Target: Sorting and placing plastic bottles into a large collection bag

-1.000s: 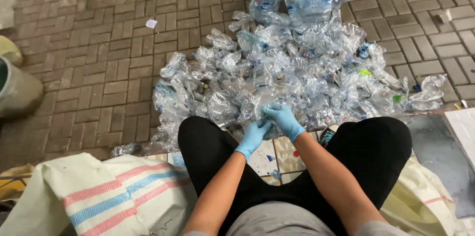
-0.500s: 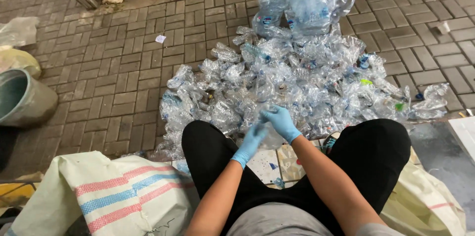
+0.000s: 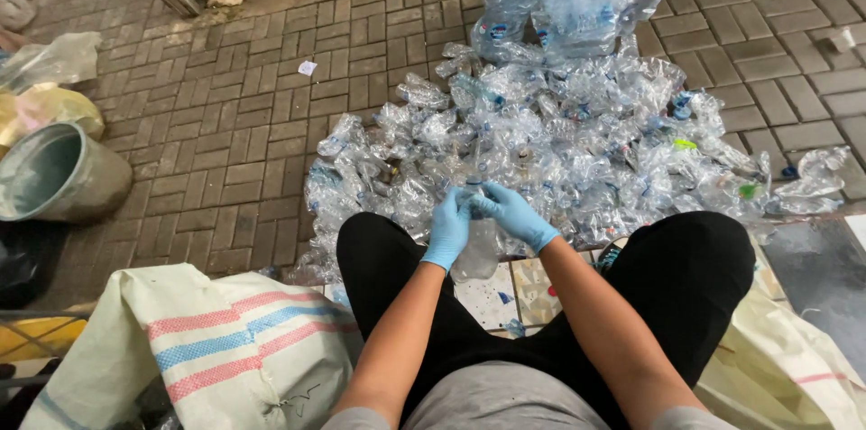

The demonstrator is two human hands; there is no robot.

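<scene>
Clear plastic bottle [image 3: 478, 254] gripped by gloved left hand [image 3: 448, 230]; right hand [image 3: 514, 213] fingers pinching its neck. Risk: crushed, slick wall may slip, dropping bottle onto pile [image 3: 559, 137] at paving's [image 3: 225, 150] near edge.

Left hand [image 3: 448, 227] and right hand [image 3: 512, 213], gloved, meet between the knees

gloves [image 3: 492, 218]: light blue
bottle [image 3: 476, 254]: clear
bottle pile [image 3: 559, 132]: clear, blue and green bits
sack [image 3: 225, 349], 7 o'clock: white, red and blue stripes
trousers [image 3: 686, 277]: black
bucket [image 3: 54, 173], 9 o'clock: grey-green
</scene>
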